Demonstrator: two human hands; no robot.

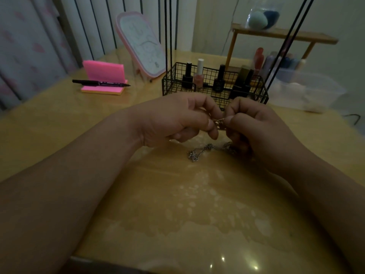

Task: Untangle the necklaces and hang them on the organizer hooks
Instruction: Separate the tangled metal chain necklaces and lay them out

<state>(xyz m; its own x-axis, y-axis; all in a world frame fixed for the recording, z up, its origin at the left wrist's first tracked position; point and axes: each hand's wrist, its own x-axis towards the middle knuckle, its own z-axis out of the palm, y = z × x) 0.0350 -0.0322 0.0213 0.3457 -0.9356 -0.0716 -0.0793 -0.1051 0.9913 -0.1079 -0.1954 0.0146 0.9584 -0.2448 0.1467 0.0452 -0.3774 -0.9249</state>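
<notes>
Two curled hands, left hand (173, 119) and right hand (254, 125), both tight on tangled necklaces (205, 150) above table (177, 204).

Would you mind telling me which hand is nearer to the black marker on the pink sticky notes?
Left. The left hand lies right of the marker and closer to the camera; the right hand is farther right.

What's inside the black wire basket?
In the wire basket stand two black bottles, a pink bottle with a white cap and dark boxes at the right. The left hand and right hand hide part of its front, so anything low there cannot be seen.
</notes>
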